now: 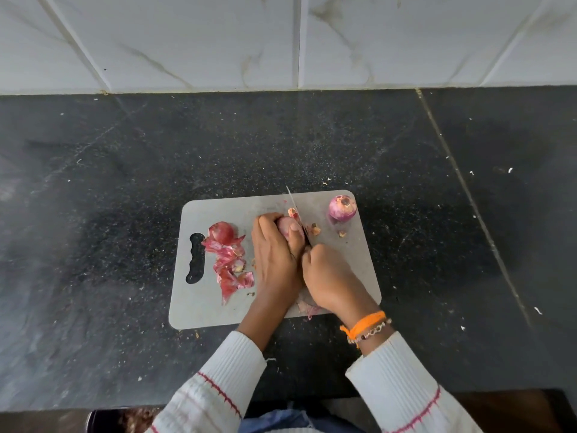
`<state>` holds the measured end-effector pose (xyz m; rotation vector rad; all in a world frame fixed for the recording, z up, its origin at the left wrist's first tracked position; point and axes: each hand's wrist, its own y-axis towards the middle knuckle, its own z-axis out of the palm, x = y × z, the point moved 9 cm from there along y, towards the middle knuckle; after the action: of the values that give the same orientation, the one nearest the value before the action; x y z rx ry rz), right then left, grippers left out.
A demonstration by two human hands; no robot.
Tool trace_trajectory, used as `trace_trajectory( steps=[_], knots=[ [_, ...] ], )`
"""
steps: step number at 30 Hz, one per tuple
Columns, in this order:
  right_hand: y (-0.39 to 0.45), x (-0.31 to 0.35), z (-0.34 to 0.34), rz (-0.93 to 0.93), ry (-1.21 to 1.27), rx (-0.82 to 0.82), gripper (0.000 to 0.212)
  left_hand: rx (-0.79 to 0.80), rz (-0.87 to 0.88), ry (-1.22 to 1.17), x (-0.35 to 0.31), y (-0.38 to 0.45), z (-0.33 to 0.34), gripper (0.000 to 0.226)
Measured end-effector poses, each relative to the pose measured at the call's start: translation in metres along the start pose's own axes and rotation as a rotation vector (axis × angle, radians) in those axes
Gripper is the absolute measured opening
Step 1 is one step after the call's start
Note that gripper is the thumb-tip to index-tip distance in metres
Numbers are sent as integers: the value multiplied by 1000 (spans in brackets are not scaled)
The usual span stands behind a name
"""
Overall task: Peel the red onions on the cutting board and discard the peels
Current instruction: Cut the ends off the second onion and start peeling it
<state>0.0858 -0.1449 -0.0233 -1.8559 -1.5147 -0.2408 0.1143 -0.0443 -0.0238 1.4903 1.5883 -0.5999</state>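
A grey cutting board (349,270) lies on the black counter. My left hand (274,257) grips a pale red onion (284,228) near the board's middle. My right hand (331,279) holds a knife (295,210), its blade standing against the right side of that onion. Another peeled onion (342,208) sits at the board's far right corner. An unpeeled red onion (222,231) rests at the left, with a heap of red peels (229,264) in front of it. Small cut ends (313,229) lie right of the blade.
The black stone counter (125,182) runs back to a white tiled wall (281,42). More peel (307,307) lies under my right wrist at the board's near edge. A dark container with scraps (125,421) shows at the bottom left, below the counter edge.
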Motion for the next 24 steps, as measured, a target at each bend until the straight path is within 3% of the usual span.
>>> trace_trajectory(
  steps=[6, 10, 17, 21, 24],
  knots=[
    [-5, -19, 10, 41, -168, 98, 27, 37, 37, -28, -2, -2, 0, 45],
    [9, -13, 9, 15, -128, 95, 31, 28, -3, -44, 6, -2, -4, 43],
    [5, -26, 5, 69, 117, 16, 35, 111, 2, -38, 5, -9, -4, 44],
    [5, -36, -6, 91, 275, -60, 34, 236, -56, -129, 5, -14, -6, 27],
    [5, -37, -3, 87, 411, -42, 25, 283, -118, -216, 9, -12, -12, 40]
  ],
)
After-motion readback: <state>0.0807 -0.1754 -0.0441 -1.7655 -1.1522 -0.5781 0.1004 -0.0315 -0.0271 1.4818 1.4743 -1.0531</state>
